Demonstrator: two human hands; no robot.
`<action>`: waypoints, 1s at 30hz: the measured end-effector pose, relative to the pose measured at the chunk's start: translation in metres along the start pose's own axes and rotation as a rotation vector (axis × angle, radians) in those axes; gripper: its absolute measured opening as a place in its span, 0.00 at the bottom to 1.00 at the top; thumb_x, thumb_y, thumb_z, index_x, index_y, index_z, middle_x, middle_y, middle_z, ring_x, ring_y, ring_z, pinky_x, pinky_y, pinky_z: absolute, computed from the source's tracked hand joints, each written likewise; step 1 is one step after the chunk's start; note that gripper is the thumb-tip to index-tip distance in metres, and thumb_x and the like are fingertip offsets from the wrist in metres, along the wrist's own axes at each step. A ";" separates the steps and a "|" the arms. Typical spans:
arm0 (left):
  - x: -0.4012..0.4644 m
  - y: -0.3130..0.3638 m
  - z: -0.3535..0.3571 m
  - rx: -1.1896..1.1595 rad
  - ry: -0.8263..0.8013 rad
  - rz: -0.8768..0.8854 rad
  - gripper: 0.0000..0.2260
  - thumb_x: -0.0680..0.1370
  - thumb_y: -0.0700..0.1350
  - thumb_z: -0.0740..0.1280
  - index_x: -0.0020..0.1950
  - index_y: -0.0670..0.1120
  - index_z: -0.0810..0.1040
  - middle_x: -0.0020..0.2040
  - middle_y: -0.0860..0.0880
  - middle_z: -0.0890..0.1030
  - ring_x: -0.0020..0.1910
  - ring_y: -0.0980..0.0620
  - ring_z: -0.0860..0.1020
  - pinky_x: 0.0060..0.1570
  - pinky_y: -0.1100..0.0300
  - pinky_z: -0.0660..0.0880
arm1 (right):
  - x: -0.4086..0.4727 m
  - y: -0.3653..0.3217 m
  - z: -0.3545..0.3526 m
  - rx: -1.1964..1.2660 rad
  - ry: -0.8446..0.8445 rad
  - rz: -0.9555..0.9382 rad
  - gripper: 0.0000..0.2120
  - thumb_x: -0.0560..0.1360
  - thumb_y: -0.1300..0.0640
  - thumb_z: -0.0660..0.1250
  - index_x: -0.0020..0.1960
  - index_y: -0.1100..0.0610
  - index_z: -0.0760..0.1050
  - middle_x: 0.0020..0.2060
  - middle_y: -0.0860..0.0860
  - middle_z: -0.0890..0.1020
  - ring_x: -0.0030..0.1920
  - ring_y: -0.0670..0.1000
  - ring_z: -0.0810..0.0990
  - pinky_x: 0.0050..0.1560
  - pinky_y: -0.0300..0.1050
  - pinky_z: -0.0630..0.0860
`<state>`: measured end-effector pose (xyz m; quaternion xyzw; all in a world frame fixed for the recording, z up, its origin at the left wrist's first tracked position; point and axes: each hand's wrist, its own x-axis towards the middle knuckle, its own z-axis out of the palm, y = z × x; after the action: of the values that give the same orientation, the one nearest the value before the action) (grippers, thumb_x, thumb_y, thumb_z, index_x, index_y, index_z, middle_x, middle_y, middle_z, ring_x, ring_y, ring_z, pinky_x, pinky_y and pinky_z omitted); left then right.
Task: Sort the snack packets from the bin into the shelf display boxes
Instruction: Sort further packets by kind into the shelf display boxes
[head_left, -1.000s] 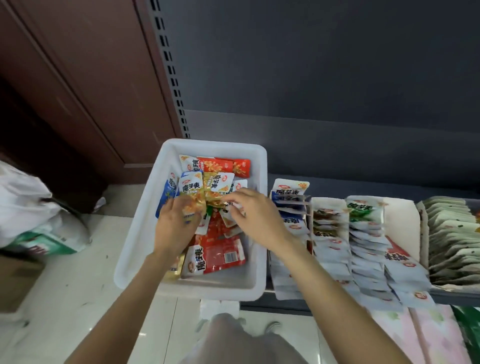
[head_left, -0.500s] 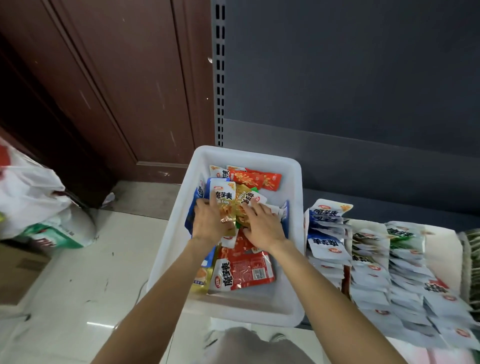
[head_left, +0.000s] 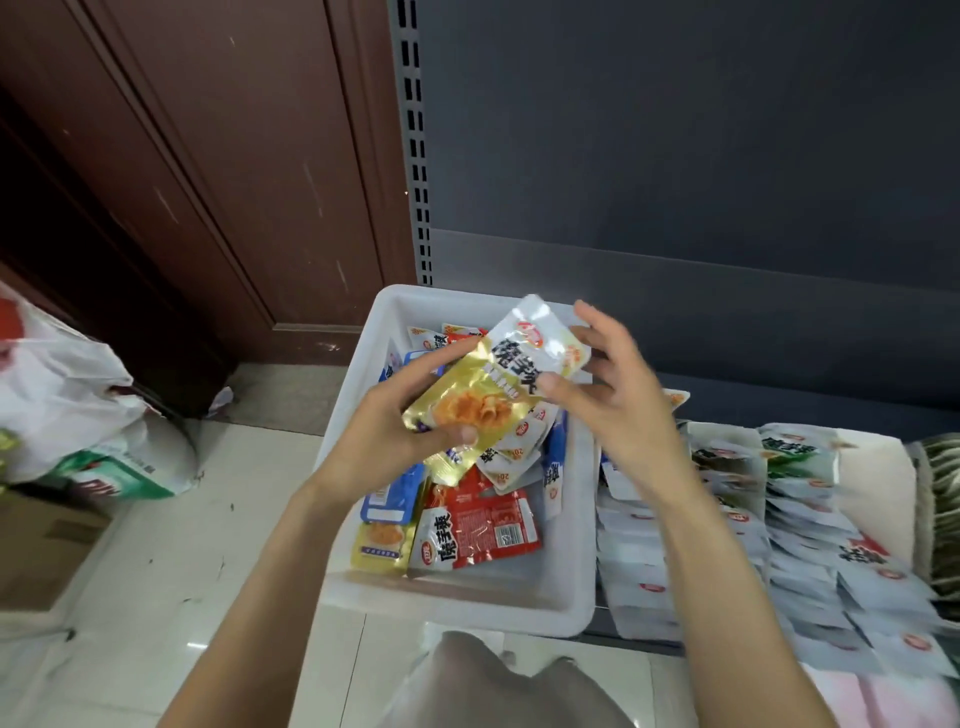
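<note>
Above the white bin (head_left: 457, 597), a gold-and-white snack packet (head_left: 493, 384) is held up at a tilt, its white top end highest and its gold end lowest. The left hand (head_left: 395, 431) holds the packet's lower gold half, fingers curled behind it and thumb pressed across its front, so this grip is clamped on the packet. The right hand (head_left: 618, 400) meets the packet's white upper part from the right: its thumb lies against the printed face, while the other fingers are spread and motion-blurred, so whether they close behind the packet cannot be told.

Beneath the hands, the bin holds a loose heap of packets. A red packet (head_left: 478, 530) lies flat near the front, a yellow packet (head_left: 382, 540) sits just beside it to the left, and a blue packet (head_left: 392, 496) rests behind that one. Small white packets (head_left: 511, 447) are piled under the raised one.

To the right of the bin, the shelf display boxes (head_left: 878, 478) stand side by side, filled with overlapping rows of pale packets (head_left: 649, 561); the bin touches the nearest row. A dark grey shelf back panel (head_left: 675, 156) rises behind. On the tiled floor (head_left: 156, 571) at left sit a white plastic bag (head_left: 62, 384) and a cardboard box (head_left: 41, 545), before a brown wooden door (head_left: 208, 156).
</note>
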<state>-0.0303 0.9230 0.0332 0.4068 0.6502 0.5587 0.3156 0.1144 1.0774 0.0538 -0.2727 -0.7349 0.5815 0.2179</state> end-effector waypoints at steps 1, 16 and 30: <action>0.002 0.009 0.005 0.047 -0.044 0.036 0.31 0.69 0.38 0.74 0.69 0.54 0.69 0.62 0.60 0.77 0.59 0.55 0.78 0.54 0.57 0.77 | -0.006 -0.005 -0.015 0.033 -0.015 -0.002 0.24 0.69 0.55 0.72 0.63 0.45 0.70 0.55 0.43 0.80 0.50 0.41 0.80 0.44 0.37 0.78; 0.038 0.043 0.213 0.710 -0.125 0.436 0.19 0.78 0.46 0.64 0.68 0.48 0.71 0.62 0.49 0.76 0.62 0.51 0.71 0.64 0.57 0.67 | -0.123 0.050 -0.185 0.328 0.922 -0.111 0.08 0.78 0.61 0.65 0.47 0.48 0.77 0.40 0.42 0.81 0.41 0.41 0.79 0.44 0.37 0.78; 0.038 -0.009 0.265 1.246 -0.270 0.361 0.24 0.69 0.32 0.68 0.64 0.43 0.73 0.57 0.44 0.76 0.54 0.46 0.76 0.42 0.56 0.79 | -0.061 0.083 -0.201 -0.532 0.363 -0.341 0.09 0.78 0.58 0.65 0.56 0.54 0.81 0.50 0.46 0.84 0.49 0.44 0.81 0.48 0.36 0.76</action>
<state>0.1792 1.0801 -0.0210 0.6823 0.7280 0.0664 0.0012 0.3007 1.1995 0.0183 -0.2922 -0.8446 0.2675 0.3601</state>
